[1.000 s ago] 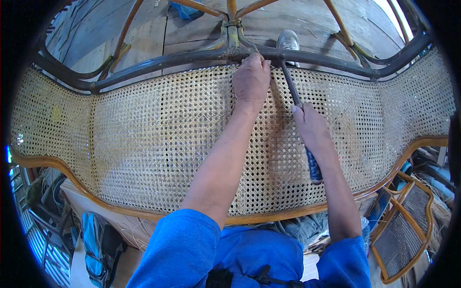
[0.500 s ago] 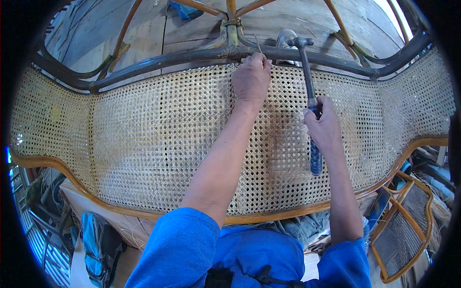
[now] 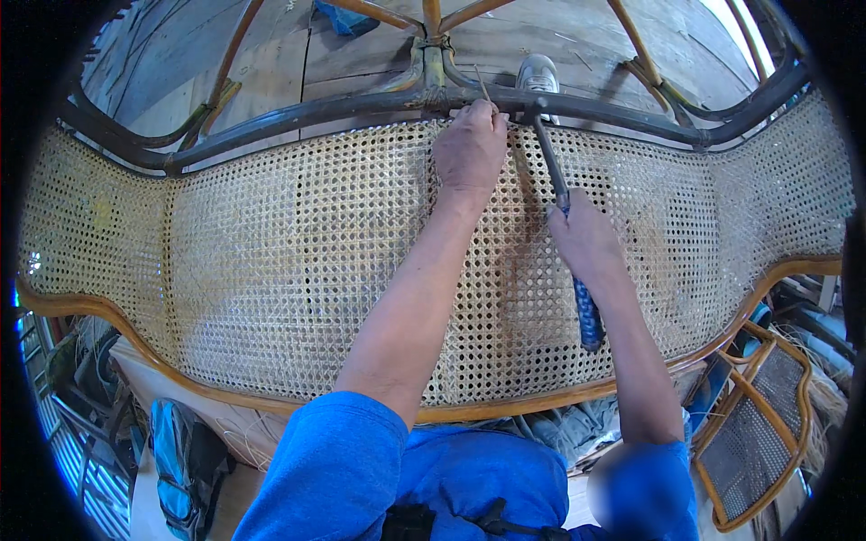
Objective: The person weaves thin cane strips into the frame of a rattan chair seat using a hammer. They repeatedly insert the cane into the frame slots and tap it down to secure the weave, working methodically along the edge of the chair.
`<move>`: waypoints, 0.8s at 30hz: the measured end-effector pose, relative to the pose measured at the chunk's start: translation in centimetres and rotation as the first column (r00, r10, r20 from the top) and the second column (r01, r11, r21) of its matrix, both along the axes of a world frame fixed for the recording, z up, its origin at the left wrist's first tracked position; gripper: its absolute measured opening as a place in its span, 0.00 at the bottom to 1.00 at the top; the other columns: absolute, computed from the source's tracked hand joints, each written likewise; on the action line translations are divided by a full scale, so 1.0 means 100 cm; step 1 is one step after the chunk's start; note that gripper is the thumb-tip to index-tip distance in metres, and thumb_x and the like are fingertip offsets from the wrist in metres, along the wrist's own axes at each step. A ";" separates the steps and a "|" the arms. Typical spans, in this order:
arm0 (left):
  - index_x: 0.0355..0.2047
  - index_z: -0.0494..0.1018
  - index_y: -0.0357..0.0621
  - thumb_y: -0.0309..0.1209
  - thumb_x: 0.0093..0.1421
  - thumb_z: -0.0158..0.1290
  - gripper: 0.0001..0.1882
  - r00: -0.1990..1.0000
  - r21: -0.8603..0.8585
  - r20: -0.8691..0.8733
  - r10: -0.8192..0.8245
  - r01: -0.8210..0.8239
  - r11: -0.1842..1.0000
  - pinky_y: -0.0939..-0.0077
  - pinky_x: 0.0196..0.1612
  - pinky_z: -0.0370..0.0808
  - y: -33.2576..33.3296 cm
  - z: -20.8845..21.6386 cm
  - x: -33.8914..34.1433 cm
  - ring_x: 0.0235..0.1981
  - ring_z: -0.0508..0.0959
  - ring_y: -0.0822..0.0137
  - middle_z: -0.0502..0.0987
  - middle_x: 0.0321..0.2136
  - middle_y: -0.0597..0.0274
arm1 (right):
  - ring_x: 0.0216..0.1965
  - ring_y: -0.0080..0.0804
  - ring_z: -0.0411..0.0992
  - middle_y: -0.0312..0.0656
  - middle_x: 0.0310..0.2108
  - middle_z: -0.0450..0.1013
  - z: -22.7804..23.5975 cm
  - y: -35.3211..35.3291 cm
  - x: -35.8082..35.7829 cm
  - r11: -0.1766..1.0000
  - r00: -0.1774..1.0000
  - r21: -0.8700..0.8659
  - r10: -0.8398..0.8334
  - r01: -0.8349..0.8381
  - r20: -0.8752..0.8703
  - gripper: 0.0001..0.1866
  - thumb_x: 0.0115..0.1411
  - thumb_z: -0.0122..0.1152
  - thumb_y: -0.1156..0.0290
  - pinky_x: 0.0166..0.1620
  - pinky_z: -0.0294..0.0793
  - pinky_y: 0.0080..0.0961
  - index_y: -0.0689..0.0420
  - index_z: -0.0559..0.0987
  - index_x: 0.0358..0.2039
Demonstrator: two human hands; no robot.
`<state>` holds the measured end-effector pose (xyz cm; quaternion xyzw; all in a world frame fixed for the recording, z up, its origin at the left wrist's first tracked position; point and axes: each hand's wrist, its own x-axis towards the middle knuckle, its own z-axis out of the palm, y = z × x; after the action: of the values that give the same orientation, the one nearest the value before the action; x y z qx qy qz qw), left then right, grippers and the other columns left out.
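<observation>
My right hand [image 3: 588, 242] is wrapped round the blue handle of a hammer [image 3: 551, 160]. Its metal head is over the dark rail [image 3: 343, 110] of a rattan frame, just right of my other hand. My left hand [image 3: 471, 151] is closed at the rail, pinching a thin stick [image 3: 483, 86] whose end pokes up past the fingers. I cannot tell whether the stick is cane, wood or metal. Woven cane webbing [image 3: 271, 234] spreads below both hands, its upper edge along the rail. My fingers hide where the stick meets the rail.
Brown rattan legs [image 3: 236, 52] rise from the rail, with wooden planks [image 3: 379, 59] beyond. A shoe [image 3: 538, 72] is behind the rail. A light-brown rattan edge [image 3: 505, 410] borders the webbing near me. A blue and black backpack [image 3: 180, 464] lies lower left; another cane-panelled frame [image 3: 753, 433] leans lower right.
The hammer and my right hand have moved left, bringing the head down nearer my left hand and the rail. My left hand keeps its pinch in nearly the same place.
</observation>
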<state>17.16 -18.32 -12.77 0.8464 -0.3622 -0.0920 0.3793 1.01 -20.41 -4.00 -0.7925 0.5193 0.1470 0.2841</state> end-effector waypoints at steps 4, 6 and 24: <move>0.29 0.77 0.44 0.39 0.57 0.55 0.11 1.000 0.014 0.013 0.008 -0.008 1.000 0.58 0.34 0.75 0.002 0.000 0.000 0.31 0.80 0.50 0.79 0.28 0.52 | 0.32 0.58 0.75 0.61 0.28 0.74 0.007 0.003 0.007 0.999 0.998 -0.002 -0.050 0.050 0.044 0.17 0.64 0.49 0.62 0.39 0.73 0.50 0.66 0.69 0.38; 0.29 0.77 0.44 0.39 0.57 0.56 0.11 1.000 0.002 0.013 0.013 -0.013 1.000 0.58 0.34 0.75 0.001 -0.001 0.000 0.31 0.80 0.50 0.79 0.28 0.52 | 0.34 0.59 0.75 0.63 0.29 0.74 0.022 0.005 0.011 0.995 0.992 0.020 -0.097 0.096 0.080 0.18 0.64 0.48 0.61 0.40 0.73 0.50 0.67 0.69 0.38; 0.29 0.76 0.43 0.39 0.57 0.56 0.12 0.999 -0.026 -0.034 -0.015 0.014 1.000 0.62 0.33 0.75 0.003 0.000 0.000 0.28 0.80 0.54 0.80 0.28 0.55 | 0.39 0.54 0.75 0.53 0.34 0.76 0.009 -0.016 -0.018 0.994 0.991 -0.012 -0.110 0.110 -0.079 0.18 0.63 0.50 0.58 0.46 0.72 0.45 0.59 0.71 0.44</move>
<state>17.17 -17.99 -12.78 0.8371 -0.3628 -0.1046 0.3958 -0.84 -22.01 -3.07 -0.7572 0.5737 0.1605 0.2678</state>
